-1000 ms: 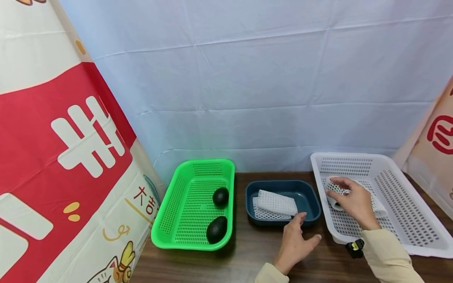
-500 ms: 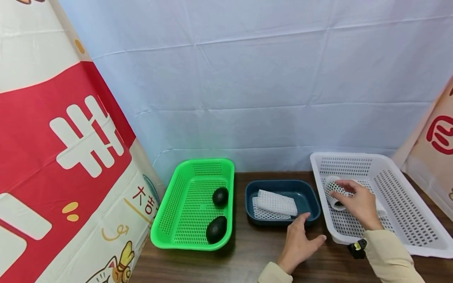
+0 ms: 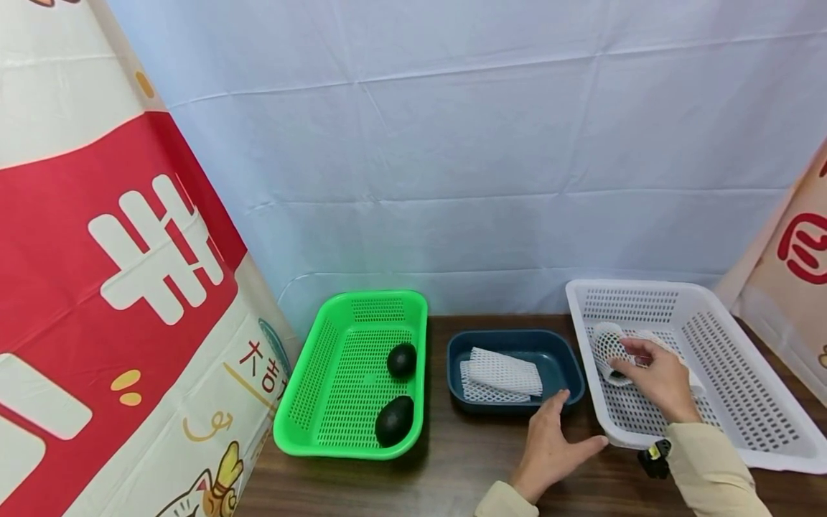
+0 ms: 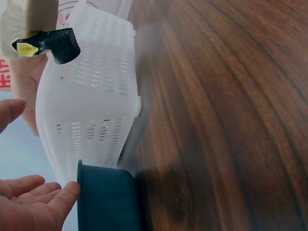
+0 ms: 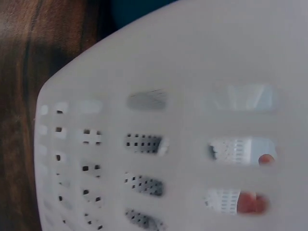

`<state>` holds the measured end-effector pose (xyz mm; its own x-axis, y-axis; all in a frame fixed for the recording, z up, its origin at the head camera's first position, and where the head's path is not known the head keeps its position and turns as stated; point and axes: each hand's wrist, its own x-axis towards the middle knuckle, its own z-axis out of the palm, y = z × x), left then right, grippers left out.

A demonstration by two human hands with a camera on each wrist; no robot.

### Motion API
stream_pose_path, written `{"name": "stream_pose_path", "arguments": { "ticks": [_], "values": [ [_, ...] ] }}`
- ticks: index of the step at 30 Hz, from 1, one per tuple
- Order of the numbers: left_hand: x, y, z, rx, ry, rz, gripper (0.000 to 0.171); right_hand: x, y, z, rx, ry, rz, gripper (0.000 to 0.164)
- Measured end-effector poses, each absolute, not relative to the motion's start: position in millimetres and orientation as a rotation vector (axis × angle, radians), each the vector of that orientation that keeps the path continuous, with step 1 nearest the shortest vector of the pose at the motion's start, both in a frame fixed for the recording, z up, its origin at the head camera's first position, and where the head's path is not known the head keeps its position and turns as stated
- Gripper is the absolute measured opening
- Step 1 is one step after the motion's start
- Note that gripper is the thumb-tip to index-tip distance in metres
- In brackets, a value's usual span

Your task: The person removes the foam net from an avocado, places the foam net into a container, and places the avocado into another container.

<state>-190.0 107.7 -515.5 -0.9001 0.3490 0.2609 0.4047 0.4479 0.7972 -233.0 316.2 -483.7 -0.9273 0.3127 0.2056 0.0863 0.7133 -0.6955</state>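
My right hand (image 3: 665, 380) is inside the white basket (image 3: 762, 409), thumb and fingers apart at the right side of a dark fruit in a white foam net (image 3: 607, 348). The thumb tip overlaps the net in the head view. More white foam netting (image 3: 694, 382) lies behind this hand, mostly covered by it. My left hand (image 3: 549, 449) is held with thumb and fingers spread, fingertips at the front right rim of the dark blue tray (image 3: 558, 352). That tray contains flattened white foam nets (image 3: 504, 373). In the right wrist view the basket wall (image 5: 192, 72) hides most of the hand.
A green basket (image 3: 352, 451) at the left holds two dark avocados, a farther avocado (image 3: 402, 361) and a nearer avocado (image 3: 394, 421). All the containers stand on a brown wooden table (image 3: 452, 481), with a pale cloth (image 3: 452, 179) hanging behind them.
My right hand has drawn back a little to the right from the netted fruit, which stays in place. My left hand has shifted slightly right, and its thumb has spread farther out.
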Motion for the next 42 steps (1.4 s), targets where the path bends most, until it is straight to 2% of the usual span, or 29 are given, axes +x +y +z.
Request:
{"name": "stream_pose_path", "arguments": {
  "ticks": [15,32,42],
  "values": [
    [-191.7,116.3,-522.5,-0.611,-2.713,-1.591,0.084,-241.4,324.0,-490.1,-0.446,-2.826,1.2,0.097],
    [-187.3,125.7,-527.8,-0.731,-2.716,-1.589,0.084,-241.0,325.8,-495.0,-0.43,-2.99,1.237,0.102],
    [-189.1,130.1,-527.8,-0.833,-2.664,-1.653,0.081,-244.9,331.7,-493.6,-0.412,-3.01,1.366,0.096]
  ]
}}
